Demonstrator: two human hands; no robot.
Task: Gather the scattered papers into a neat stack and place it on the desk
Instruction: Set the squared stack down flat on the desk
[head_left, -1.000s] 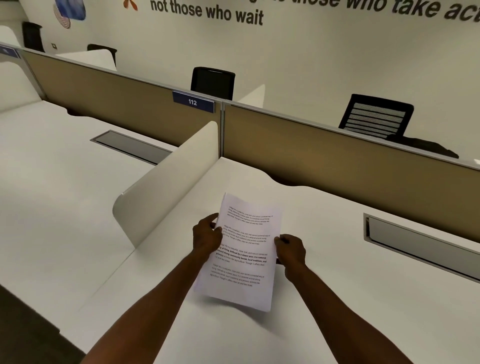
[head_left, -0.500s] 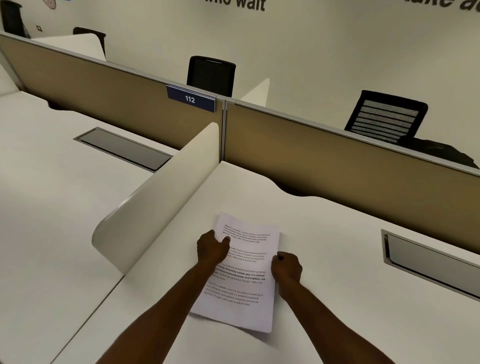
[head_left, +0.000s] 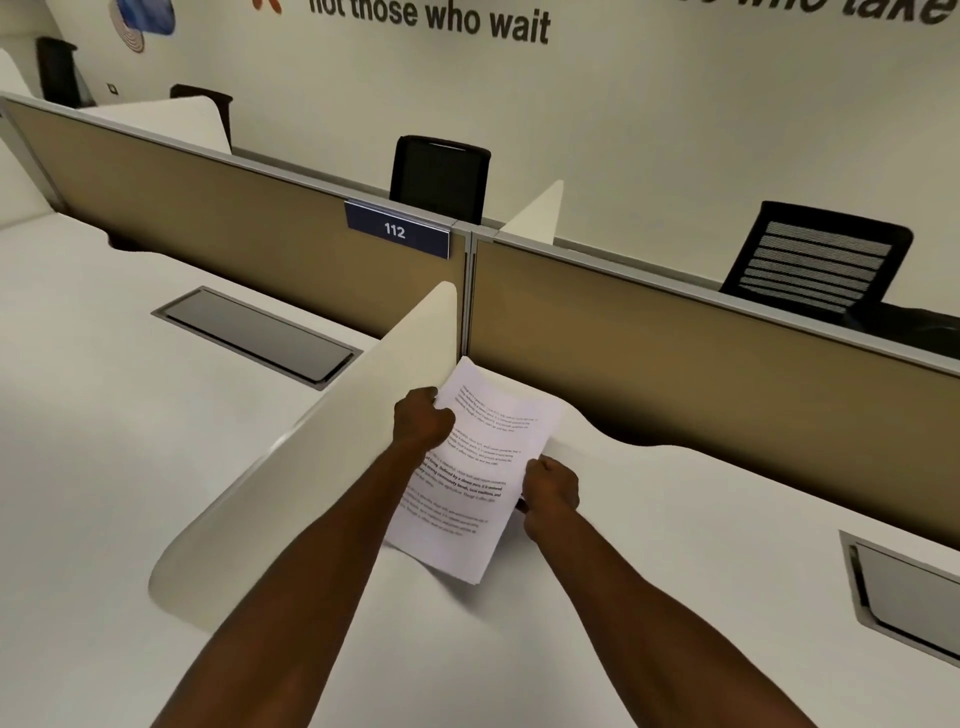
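Note:
A stack of printed white papers (head_left: 483, 467) is held tilted above the white desk (head_left: 649, 597), its near edge close to the surface and casting a shadow. My left hand (head_left: 421, 418) grips the stack's left edge near the top, thumb on the printed face. At the right edge, about halfway down, my right hand (head_left: 550, 488) pinches the sheets. The stack's far corner reaches toward the corner where the white side divider meets the brown partition.
A curved white side divider (head_left: 322, 457) stands just left of the papers. The brown partition (head_left: 675, 353) with a "112" label (head_left: 397, 229) runs along the back. Grey cable hatches sit in the desks at left (head_left: 260, 335) and right (head_left: 904, 592). Black chairs (head_left: 815, 260) stand behind.
Both hands lifted the stack off the desk and carried it farther back toward the divider corner, tilting it up; half a second ago it lay nearly flat on the desk.

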